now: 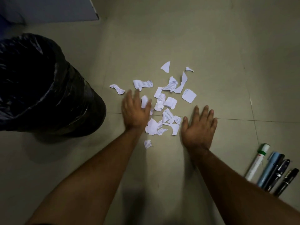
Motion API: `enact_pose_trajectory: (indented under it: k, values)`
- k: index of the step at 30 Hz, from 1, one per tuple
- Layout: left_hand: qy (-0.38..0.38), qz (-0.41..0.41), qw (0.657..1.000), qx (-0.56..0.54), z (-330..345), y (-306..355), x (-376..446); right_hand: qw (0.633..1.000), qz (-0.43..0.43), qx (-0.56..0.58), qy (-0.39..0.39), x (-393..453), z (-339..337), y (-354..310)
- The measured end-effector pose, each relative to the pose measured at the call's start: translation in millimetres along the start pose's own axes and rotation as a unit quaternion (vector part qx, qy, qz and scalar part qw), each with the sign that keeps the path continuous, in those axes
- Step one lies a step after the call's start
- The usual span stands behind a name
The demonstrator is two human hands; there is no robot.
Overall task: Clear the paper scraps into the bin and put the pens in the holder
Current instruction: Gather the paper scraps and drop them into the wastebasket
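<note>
left hand (135,111): fingers flat, blurred, touching paper scraps (164,104) | right hand (198,129): fingers spread wide, empty, lower centre

Head view, steeply down, floor (211,46) close

The pale beige tiled floor (211,46) looks smooth with a slight sheen. The torn white printed paper scraps (189,95) are matt and crinkly, and the crumpled black plastic bin liner (68,95) is pretty glossy. The dark pens (286,181) look like shiny plastic.
</note>
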State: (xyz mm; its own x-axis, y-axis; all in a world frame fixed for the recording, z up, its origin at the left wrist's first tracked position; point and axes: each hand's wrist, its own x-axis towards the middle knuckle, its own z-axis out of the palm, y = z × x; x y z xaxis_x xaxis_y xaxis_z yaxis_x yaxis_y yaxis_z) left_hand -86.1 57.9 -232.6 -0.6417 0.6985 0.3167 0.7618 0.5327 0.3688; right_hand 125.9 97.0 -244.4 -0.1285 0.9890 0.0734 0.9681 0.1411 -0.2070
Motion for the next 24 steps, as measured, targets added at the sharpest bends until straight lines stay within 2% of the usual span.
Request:
enact_pose_trajectory:
  k: [1, 3, 5, 7, 9, 12, 13, 15, 17, 20, 22, 24]
  values:
    - [0.008, -0.043, 0.999, 0.022, 3, -6, 21, 1.000, -0.002, -0.002, 0.000, 0, 0, 0]
    - [-0.035, -0.113, 0.992, 0.030, 11, -16, 60, 1.000, -0.001, -0.005, 0.002, 1, 2, 0]
    - [-0.094, -0.132, 0.987, 0.022, 18, -20, 82, 1.000, 0.000, -0.010, 0.012, 1, 4, 2]
    - [-0.118, -0.072, 0.990, 0.031, 25, -15, 81, 1.000, -0.005, -0.010, 0.014, 1, 5, 2]
    - [-0.135, 0.028, 0.990, -0.010, 28, 0, 59, 1.000, -0.006, -0.003, 0.014, 0, 3, 0]
    - [-0.156, 0.162, 0.972, -0.069, 29, 22, 25, 1.000, -0.002, -0.012, 0.011, 0, -1, -1]
    - [-0.139, 0.174, 0.972, -0.071, 29, 26, 28, 1.000, 0.000, -0.012, 0.009, 1, -2, -2]
    - [-0.115, 0.130, 0.984, -0.041, 36, 33, 48, 1.000, 0.001, -0.009, 0.005, 1, -2, -2]
    - [-0.145, 0.103, 0.984, -0.010, 45, 42, 73, 1.000, -0.004, -0.012, 0.006, 1, -1, -2]
    - [-0.214, 0.192, 0.958, -0.008, 53, 49, 74, 1.000, -0.001, -0.014, 0.009, 2, 0, -1]
    - [-0.207, 0.252, 0.944, -0.039, 47, 47, 51, 1.000, -0.006, -0.013, 0.016, 1, -2, -2]
    - [-0.195, 0.266, 0.942, -0.064, 42, 46, 38, 1.000, -0.005, -0.012, 0.014, 1, -5, -2]
